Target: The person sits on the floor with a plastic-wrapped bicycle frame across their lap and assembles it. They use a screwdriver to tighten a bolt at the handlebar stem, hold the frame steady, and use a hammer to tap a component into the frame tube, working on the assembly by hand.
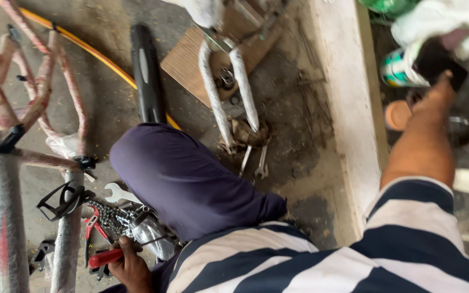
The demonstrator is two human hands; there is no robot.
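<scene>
Left hand [128,264] on red-handled pliers [104,258]; right hand [445,89] at dark object [435,61].

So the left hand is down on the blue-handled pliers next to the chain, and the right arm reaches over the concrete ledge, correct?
Not quite: the handles are red, not blue. The head view shows the left hand on the red-handled pliers beside the metal chain. The right hand does reach over the pale concrete ledge.
</scene>
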